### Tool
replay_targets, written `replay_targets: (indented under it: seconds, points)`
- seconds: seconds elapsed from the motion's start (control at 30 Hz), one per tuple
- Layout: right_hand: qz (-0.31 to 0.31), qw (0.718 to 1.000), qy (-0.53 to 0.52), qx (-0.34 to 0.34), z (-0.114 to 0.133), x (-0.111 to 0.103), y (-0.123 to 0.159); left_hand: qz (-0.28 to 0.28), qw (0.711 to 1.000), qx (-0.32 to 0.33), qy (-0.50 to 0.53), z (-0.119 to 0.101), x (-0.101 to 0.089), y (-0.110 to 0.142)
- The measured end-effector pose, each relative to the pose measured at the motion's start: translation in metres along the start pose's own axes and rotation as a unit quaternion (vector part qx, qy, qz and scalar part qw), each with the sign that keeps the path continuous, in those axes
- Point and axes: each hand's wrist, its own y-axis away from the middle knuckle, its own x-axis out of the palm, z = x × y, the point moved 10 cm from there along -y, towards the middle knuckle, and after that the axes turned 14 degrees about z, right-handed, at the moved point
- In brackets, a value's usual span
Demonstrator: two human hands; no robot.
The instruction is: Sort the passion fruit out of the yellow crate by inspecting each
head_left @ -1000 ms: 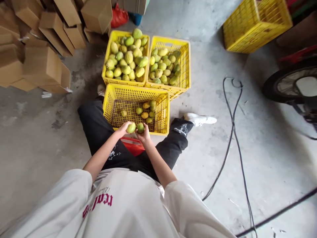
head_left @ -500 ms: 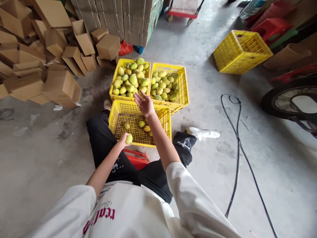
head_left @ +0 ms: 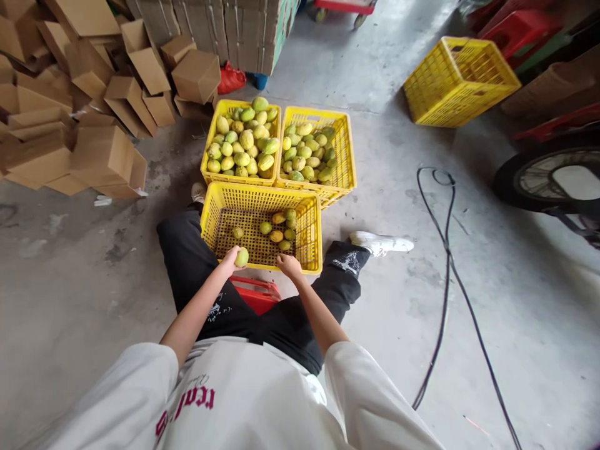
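Observation:
My left hand is closed around a round yellow-green fruit, at the near left edge of the front yellow crate. At that crate's near rim, toward the right, is my right hand. Its fingers are curled in, and whatever they may hold is hidden. Inside the front crate a single fruit lies on the left, while several green and orange-yellow fruits cluster on the right.
Behind stand a heaped left crate and a partly filled right crate of similar fruit. Cardboard boxes pile up at left. A black cable lies on the floor at right, near a wheel. Another yellow crate stands beyond.
My right hand has come down and back from above the far crates to the near rim, its spread fingers now curled. The left hand keeps the fruit. The view has shifted slightly.

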Motion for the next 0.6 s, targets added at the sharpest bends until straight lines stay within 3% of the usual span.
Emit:
replay_targets:
  seconds: [0.1, 0.17, 0.23, 0.33, 0.37, 0.4, 0.47, 0.53, 0.6]
  points:
    - [-0.008, 0.999, 0.052, 0.010, 0.007, 0.008, 0.009, 0.008, 1.000, 0.012, 0.000, -0.004, 0.005, 0.008]
    - [-0.015, 0.997, 0.080, 0.005, 0.013, 0.011, 0.013, 0.025, 0.999, 0.020, 0.004, -0.011, 0.018, 0.011]
    - [-0.024, 0.994, 0.102, -0.004, 0.018, 0.011, 0.017, 0.055, 0.998, 0.032, 0.011, -0.024, 0.045, 0.013]
    - [-0.033, 0.991, 0.126, -0.016, 0.022, 0.010, 0.020, 0.143, 0.986, 0.079, 0.029, -0.065, 0.110, 0.023]
    - [-0.036, 0.991, 0.131, -0.018, 0.023, 0.009, 0.021, 0.193, 0.974, 0.110, 0.037, -0.086, 0.137, 0.030]
    - [-0.039, 0.990, 0.136, -0.020, 0.023, 0.009, 0.022, 0.274, 0.945, 0.175, 0.044, -0.115, 0.168, 0.042]
    - [-0.045, 0.989, 0.140, -0.023, 0.023, 0.008, 0.023, 0.365, 0.882, 0.296, 0.023, -0.166, 0.205, 0.071]
    - [-0.049, 0.989, 0.139, -0.024, 0.024, 0.007, 0.025, 0.390, 0.835, 0.383, -0.059, -0.197, 0.217, 0.090]
    - [-0.051, 0.989, 0.134, -0.027, 0.024, 0.007, 0.025, 0.370, 0.810, 0.419, -0.178, -0.199, 0.207, 0.089]
